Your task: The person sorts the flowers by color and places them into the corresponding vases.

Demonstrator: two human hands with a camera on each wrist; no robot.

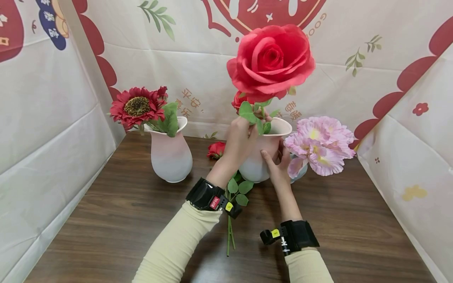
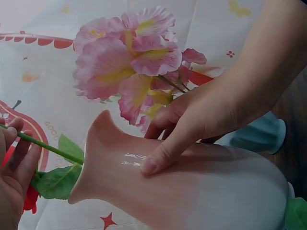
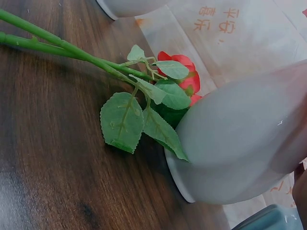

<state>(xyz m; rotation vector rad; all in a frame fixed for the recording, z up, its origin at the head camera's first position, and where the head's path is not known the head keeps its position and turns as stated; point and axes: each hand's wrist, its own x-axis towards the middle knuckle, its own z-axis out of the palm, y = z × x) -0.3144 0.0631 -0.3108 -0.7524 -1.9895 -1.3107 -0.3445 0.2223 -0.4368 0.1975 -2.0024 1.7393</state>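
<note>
My left hand (image 1: 242, 137) pinches the green stem (image 2: 45, 144) of a large red rose (image 1: 272, 59) at the mouth of a pink-to-grey vase (image 1: 253, 159). The stem's lower end passes inside the rim, and its tip is hidden. Another red rose (image 1: 238, 101) shows behind the large bloom. Around the vase's right side my right hand (image 1: 280, 167) grips, thumb along the near wall in the left wrist view. Rose stems with leaves (image 1: 230, 232) lie on the table in front of this vase, and a red bloom (image 1: 216, 149) lies to its left.
A similar vase (image 1: 171, 157) with a dark red sunflower-like bloom (image 1: 138, 106) stands to the left. At right, pink flowers (image 1: 322, 145) rise from a small blue vase (image 2: 256, 132), close by my right hand. Printed cloth (image 1: 198, 74) walls the wooden table (image 1: 124, 220) on three sides.
</note>
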